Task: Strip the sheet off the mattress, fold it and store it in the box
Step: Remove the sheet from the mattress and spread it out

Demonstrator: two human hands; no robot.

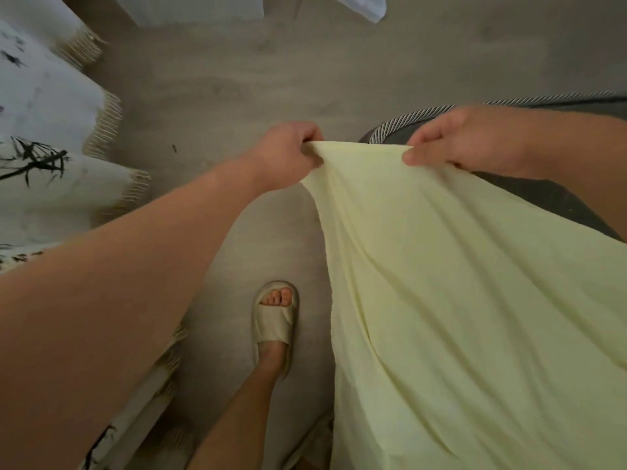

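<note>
A pale yellow sheet [475, 300] hangs from both my hands and drapes down across the right half of the view. My left hand [288, 154] grips its top edge at the left, fingers curled round the cloth. My right hand [468, 140] pinches the same edge a short way to the right. Behind the sheet lies a dark grey mattress [529, 195] with a striped border, its corner showing between my hands. No box is in view.
A white curtain [44, 130] with black bamboo print and a fringed hem hangs along the left. My foot in a beige slipper [274, 320] stands on the grey wood floor [271, 69]. White furniture edges show at the top.
</note>
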